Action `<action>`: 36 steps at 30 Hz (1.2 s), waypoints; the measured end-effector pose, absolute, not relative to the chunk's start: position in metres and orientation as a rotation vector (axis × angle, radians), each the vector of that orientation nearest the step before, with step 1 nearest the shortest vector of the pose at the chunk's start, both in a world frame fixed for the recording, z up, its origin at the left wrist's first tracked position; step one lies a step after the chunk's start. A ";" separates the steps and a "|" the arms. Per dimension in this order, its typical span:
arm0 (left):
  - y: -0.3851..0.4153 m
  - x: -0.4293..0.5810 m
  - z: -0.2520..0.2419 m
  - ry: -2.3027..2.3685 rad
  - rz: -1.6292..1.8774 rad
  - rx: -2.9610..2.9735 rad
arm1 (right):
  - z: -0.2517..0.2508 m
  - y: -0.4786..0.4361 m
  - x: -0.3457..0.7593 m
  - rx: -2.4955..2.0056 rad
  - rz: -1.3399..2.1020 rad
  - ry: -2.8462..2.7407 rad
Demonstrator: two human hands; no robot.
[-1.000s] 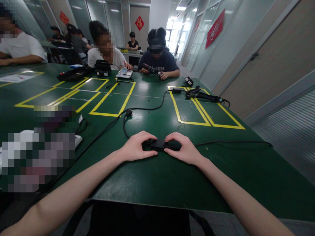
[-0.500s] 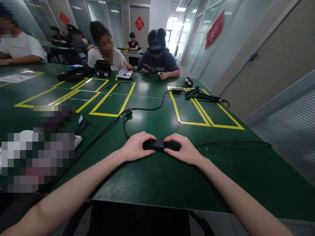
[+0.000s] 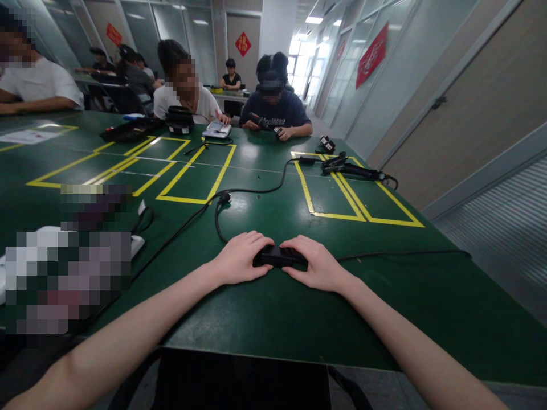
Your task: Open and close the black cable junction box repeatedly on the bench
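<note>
A black power adapter (image 3: 280, 256), a long block with cords at its ends, lies low over the green table (image 3: 239, 319) in front of me. My left hand (image 3: 244, 257) grips its left end, fingers over the far side and thumb along the near side. Around the right end, my right hand (image 3: 318, 263) curls in the same way, fingertips and thumb at the long edges. The hands partly cover both ends. A short cord bends from the left hand to a black plug (image 3: 223, 197). Another black cord (image 3: 397, 253) runs off to the right.
Yellow tape rectangles (image 3: 196, 200) mark the table. A black clamp-like device with a cord (image 3: 350, 166) lies at the far right. White items (image 3: 137, 244), partly blurred, are at my left. Across the table, people sit near a black tray (image 3: 128, 130) and a white device (image 3: 217, 130).
Both hands have shifted slightly toward me. The right fingers have slid inward along the adapter, whose right end now shows inside that hand.
</note>
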State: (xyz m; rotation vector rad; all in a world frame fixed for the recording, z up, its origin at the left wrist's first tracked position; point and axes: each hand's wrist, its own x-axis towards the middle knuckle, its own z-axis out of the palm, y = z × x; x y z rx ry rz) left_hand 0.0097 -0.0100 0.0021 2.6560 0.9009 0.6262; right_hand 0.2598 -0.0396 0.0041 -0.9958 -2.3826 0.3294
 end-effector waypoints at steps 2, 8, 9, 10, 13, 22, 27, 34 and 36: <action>-0.010 0.010 0.002 0.903 0.607 2.677 | 0.005 -0.040 0.259 -0.988 0.328 -2.390; -0.010 0.009 0.003 0.834 0.528 2.745 | 0.007 -0.042 0.256 -0.961 0.322 -2.433; -0.011 0.009 0.004 0.824 0.524 2.749 | 0.007 -0.042 0.256 -0.959 0.304 -2.452; -0.011 0.009 0.005 0.818 0.523 2.750 | 0.007 -0.042 0.256 -0.954 0.285 -2.471; -0.014 0.010 0.008 0.799 0.517 2.747 | 0.005 -0.041 0.257 -0.922 0.240 -2.508; -0.014 0.008 0.008 0.773 0.546 2.795 | 0.004 -0.045 0.258 -0.916 0.149 -2.511; -0.015 0.009 0.009 0.782 0.573 2.857 | 0.003 -0.044 0.260 -0.902 0.057 -2.507; -0.016 0.009 0.010 0.811 0.632 2.824 | 0.000 -0.043 0.261 -0.842 0.041 -2.392; -0.015 0.009 0.009 0.810 0.653 2.825 | 0.000 -0.044 0.261 -0.862 0.083 -2.350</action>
